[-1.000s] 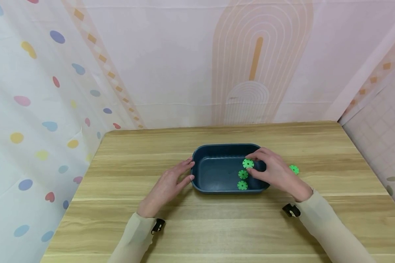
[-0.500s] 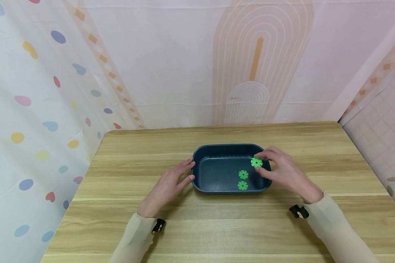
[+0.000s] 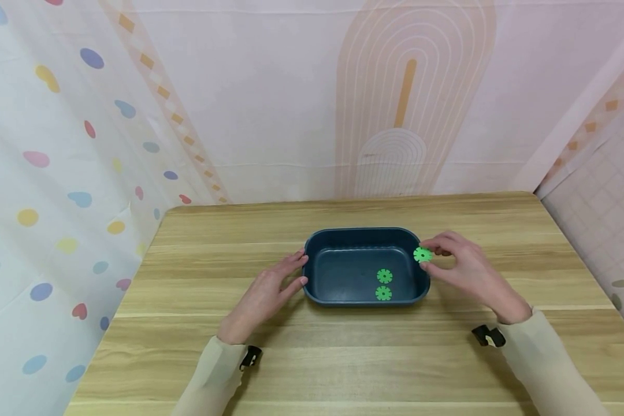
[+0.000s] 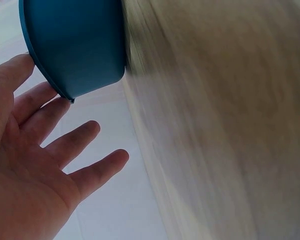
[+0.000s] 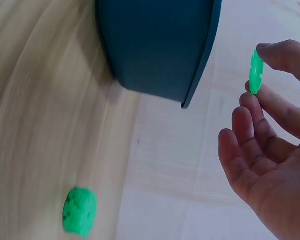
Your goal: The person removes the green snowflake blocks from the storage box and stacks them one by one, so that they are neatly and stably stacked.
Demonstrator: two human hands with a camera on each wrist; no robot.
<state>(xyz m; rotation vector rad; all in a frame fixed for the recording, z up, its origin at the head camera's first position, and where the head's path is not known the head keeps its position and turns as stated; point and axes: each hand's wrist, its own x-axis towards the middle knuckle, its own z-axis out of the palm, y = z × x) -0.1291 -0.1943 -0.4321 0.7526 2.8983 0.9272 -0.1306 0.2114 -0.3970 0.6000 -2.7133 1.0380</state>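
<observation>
A dark blue rectangular tub (image 3: 343, 276) with rounded corners stands on the table. My left hand (image 3: 264, 294) touches the tub's left end, thumb and fingertips at the rim, its other fingers spread in the left wrist view. Between right thumb and fingertips I pinch a green notched plastic disc (image 3: 423, 255); the right hand (image 3: 465, 266) holds it at the tub's right rim, edge-on in the right wrist view. Two more green discs, a farther one (image 3: 385, 276) and a nearer one (image 3: 383, 293), lie flat inside the tub.
In the right wrist view, a stack of green discs (image 5: 80, 211) sits on the wooden table (image 3: 333, 358) beyond the tub's right end; my right hand hides it in the head view. A patterned curtain (image 3: 270, 104) hangs behind the table.
My right hand has moved right with its green disc, from over the tub's inside to the right rim. The green stack at right is now covered by that hand. My left hand stays put.
</observation>
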